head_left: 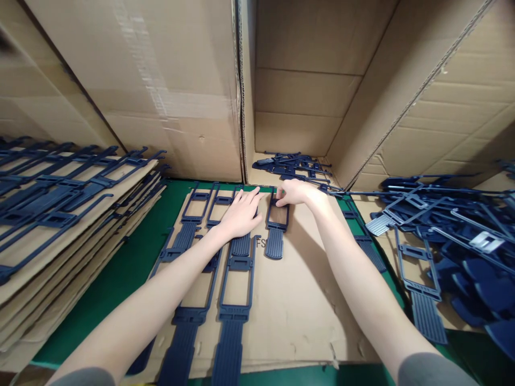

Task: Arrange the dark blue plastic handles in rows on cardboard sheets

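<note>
The right hand is at the far end of a dark blue frame, its fingers curled toward the thumb; whether they are clamped on it I cannot tell. This frame lies near the far edge of a cardboard sheet, its ribbed tail toward the near edge. The left hand, fingers spread apart, is palm down over a neighbouring frame. More frames stand in rows toward the sheet's left edge. Beyond that edge, on the green surface, is a sheet stack; beyond the right edge, a heap of frames.
</note>
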{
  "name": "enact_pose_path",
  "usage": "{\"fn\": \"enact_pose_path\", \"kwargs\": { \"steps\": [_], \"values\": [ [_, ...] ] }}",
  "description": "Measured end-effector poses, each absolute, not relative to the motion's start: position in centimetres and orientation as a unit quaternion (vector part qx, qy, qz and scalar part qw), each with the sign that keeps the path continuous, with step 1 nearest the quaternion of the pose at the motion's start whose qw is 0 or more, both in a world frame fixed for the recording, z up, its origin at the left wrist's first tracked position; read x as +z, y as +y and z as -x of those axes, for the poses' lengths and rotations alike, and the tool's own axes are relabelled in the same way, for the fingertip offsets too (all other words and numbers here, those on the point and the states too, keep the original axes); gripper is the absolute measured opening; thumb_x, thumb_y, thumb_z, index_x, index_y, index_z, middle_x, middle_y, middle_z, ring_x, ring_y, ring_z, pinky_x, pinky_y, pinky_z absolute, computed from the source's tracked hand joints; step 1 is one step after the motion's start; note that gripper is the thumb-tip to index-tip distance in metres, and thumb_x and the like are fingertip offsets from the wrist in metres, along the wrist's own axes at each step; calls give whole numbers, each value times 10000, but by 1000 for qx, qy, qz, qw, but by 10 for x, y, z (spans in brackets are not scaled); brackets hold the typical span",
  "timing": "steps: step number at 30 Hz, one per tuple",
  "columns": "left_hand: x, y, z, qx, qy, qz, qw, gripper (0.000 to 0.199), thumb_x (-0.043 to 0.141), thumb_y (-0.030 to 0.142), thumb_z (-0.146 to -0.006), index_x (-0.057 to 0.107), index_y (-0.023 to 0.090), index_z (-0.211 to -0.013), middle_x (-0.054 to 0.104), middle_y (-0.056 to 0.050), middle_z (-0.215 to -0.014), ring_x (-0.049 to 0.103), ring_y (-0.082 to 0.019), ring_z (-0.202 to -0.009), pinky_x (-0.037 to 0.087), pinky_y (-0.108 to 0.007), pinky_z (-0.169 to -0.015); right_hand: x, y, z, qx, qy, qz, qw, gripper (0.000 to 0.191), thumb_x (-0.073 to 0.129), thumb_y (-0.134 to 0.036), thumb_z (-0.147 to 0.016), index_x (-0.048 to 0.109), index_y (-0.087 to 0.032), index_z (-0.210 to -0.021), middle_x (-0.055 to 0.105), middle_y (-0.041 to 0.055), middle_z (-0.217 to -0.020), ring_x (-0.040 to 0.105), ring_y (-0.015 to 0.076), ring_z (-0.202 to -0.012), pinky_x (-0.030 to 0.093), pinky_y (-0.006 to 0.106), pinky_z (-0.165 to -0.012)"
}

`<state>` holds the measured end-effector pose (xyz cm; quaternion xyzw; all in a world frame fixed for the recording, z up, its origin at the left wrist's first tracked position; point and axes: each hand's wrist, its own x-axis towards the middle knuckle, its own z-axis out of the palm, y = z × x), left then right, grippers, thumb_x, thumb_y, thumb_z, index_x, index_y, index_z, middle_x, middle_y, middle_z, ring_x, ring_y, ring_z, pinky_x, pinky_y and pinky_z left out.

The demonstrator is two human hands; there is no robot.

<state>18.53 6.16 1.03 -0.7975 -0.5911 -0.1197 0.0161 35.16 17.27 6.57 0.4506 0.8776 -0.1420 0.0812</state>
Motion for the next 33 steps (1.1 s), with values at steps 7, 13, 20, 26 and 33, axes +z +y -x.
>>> {"fn": "enact_pose_path", "kwargs": {
  "steps": [7,13,20,26,33],
  "values": [
    [9,61,-185,-139,-584,800,16,527,397,360,-931,333,142,-1406,350,-148,-1492,259,-244,-1413,141,-484,-1163,56,180,-351,-156,894,-417,47,282,723,-385,-714,723,-259,-966,704,45,-978,648,196,-881,472,260,-731],
    [5,62,-184,-151,-585,797,14,523,350,391,-954,327,115,-1398,366,-165,-1479,280,-236,-1404,140,-474,-1165,60,176,-350,-199,906,-371,50,230,757,-304,-683,725,-221,-895,724,10,-889,653,163,-846,467,205,-705],
    [6,61,-183,-166,-578,798,37,383,430,327,-917,443,158,-1261,427,-142,-1387,370,-271,-1334,199,-492,-1148,59,176,-349,-209,904,-371,42,238,745,-277,-689,709,-202,-912,721,18,-909,651,159,-856,468,209,-702],
    [7,60,-184,-165,-585,792,54,266,445,315,-903,515,170,-1115,449,-121,-1302,448,-302,-1233,256,-507,-1124,58,179,-354,-217,903,-366,62,346,799,-257,-596,701,-206,-925,712,14,-924,650,155,-801,469,212,-664],
    [5,60,-184,-167,-584,793,47,280,442,308,-907,508,171,-1142,455,-112,-1287,438,-289,-1255,226,-503,-1143,60,174,-348,-201,910,-358,55,303,771,-235,-629,696,-197,-921,706,17,-927,640,159,-828,453,211,-676]
  ]
}}
